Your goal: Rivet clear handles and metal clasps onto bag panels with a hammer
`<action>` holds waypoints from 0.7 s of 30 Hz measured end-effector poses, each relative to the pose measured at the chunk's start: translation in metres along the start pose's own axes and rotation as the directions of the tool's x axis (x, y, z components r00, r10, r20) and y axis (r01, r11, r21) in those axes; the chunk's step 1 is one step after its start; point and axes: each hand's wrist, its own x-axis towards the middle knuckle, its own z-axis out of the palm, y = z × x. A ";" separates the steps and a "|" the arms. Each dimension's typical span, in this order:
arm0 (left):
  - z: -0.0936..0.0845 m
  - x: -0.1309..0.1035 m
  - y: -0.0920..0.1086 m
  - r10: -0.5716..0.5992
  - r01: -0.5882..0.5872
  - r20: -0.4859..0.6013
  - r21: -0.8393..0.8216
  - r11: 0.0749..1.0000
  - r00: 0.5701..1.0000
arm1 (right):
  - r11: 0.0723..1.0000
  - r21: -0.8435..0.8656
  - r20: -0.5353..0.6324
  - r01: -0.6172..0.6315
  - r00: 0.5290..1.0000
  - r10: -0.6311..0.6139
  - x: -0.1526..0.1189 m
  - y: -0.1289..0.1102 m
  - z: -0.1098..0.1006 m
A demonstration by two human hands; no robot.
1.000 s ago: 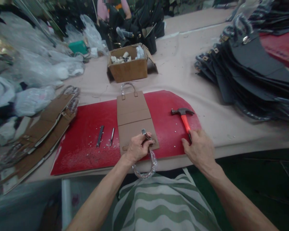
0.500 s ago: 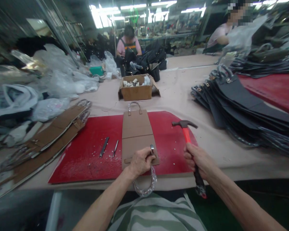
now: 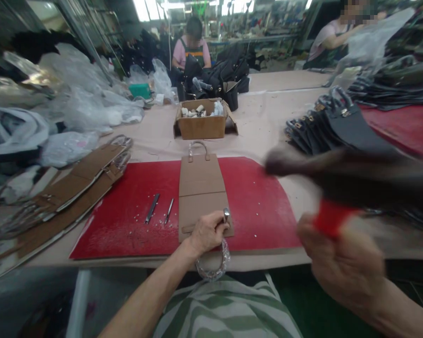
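A flat brown bag panel (image 3: 200,178) lies on the red board (image 3: 264,211), with a plastic-wrapped handle (image 3: 213,272) at its near end and another handle beyond. My left hand (image 3: 207,230) rests on the panel's near right corner, its fingers pinched around an upright metal punch (image 3: 226,215); the punch's lower end is hidden. Raised close to the camera, my right hand (image 3: 341,258) is wrapped round the red part of a claw hammer (image 3: 334,216). The hammer's dark head is blurred by motion. Two slim metal tools (image 3: 152,208) lie on the board left of the panel.
Brown bag pieces (image 3: 81,180) are stacked at left, beside clear plastic bags (image 3: 88,103). A cardboard box (image 3: 201,126) of small parts stands behind the board. Dark bag panels (image 3: 324,122) are piled at right. Two people work across the table.
My right hand has lifted the hammer up and toward the camera. My left hand stays on the panel with the punch. The view has shifted slightly.
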 end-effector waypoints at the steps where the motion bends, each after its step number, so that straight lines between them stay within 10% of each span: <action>1: 0.000 0.000 0.000 -0.007 0.007 0.002 0.003 1.000 1.000 | 1.000 -0.019 0.105 -0.001 0.994 0.003 -0.002 0.000 0.001; 4: -0.001 -0.001 -0.001 -0.017 0.017 -0.004 0.003 1.000 1.000 | 0.996 -0.018 0.354 -0.085 0.931 0.086 -0.004 0.003 0.006; 11: -0.004 0.002 0.005 -0.005 0.004 0.050 0.030 1.000 0.999 | 0.936 0.023 0.420 -0.352 0.853 0.311 0.015 0.053 0.070; 13: -0.005 0.003 0.005 -0.001 -0.001 0.050 0.033 0.999 0.999 | 0.943 -0.122 0.306 -0.310 0.892 0.333 0.024 0.063 0.091; 16: -0.004 0.002 0.004 -0.011 0.009 0.045 0.046 0.999 0.999 | 0.973 -0.219 0.067 -0.077 0.993 0.093 0.034 0.060 0.116; 21: 0.003 0.002 0.006 -0.128 0.126 -0.013 -0.086 0.988 0.992 | 0.963 0.123 0.109 0.239 0.961 -0.253 0.031 0.037 0.162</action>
